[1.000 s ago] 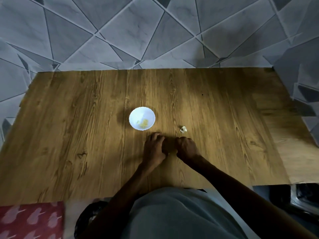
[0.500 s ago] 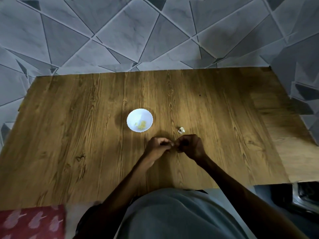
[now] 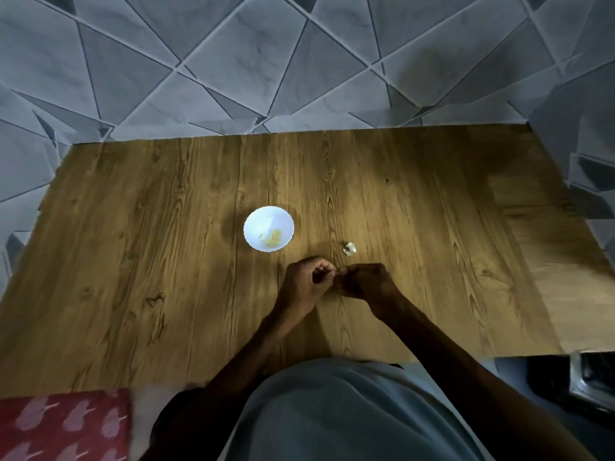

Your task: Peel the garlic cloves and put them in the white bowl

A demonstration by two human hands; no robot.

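A small white bowl (image 3: 268, 233) stands on the wooden table (image 3: 133, 261) with a few yellowish peeled garlic pieces (image 3: 273, 238) inside. A little nearer to me, my left hand (image 3: 304, 284) and my right hand (image 3: 364, 283) meet fingertip to fingertip just above the table. Both have curled fingers pinching a small garlic clove (image 3: 336, 271) between them; the clove is almost hidden by the fingers. A pale scrap of garlic, skin or clove I cannot tell, (image 3: 350, 248) lies on the table just beyond my right hand.
Grey tiled floor (image 3: 299, 68) surrounds the table on the far side and both flanks. A red patterned cloth (image 3: 63, 424) lies at the lower left. A dark metallic object (image 3: 592, 380) sits off the table's near right corner.
My hands have lifted off the table and turned, so the fingertips now meet in a pinch. The camera has shifted slightly; bowl and scrap stay in place.
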